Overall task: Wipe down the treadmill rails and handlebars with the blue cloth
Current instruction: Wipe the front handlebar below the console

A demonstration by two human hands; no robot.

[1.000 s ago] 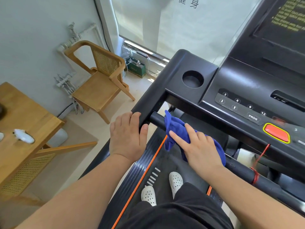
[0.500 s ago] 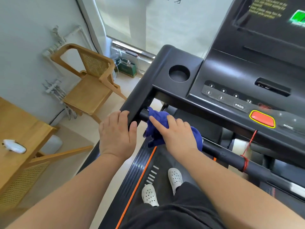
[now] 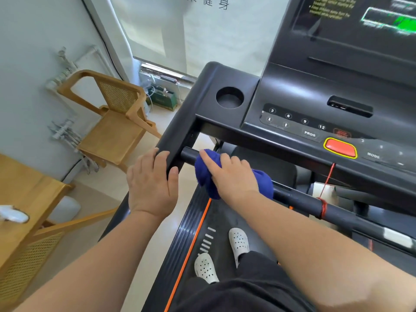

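Observation:
My right hand (image 3: 231, 176) presses the blue cloth (image 3: 206, 174) around the black front handlebar (image 3: 299, 200) of the treadmill, close to the bar's left end. The cloth is bunched under the palm and hangs a little below the bar. My left hand (image 3: 152, 183) grips the black left side rail (image 3: 177, 140) just beside where the bar joins it. Both hands are almost side by side, a short gap apart.
The console (image 3: 315, 122) with buttons, a red stop button (image 3: 340, 147) and a cup holder (image 3: 229, 97) rises right behind the bar. A red cord (image 3: 323, 207) is tied round the bar to the right. A wooden chair (image 3: 117, 122) and table (image 3: 24, 212) stand left.
My right hand has slid the cloth leftward along the handlebar toward the side rail. The left hand keeps its grip on the rail. The view has shifted a little.

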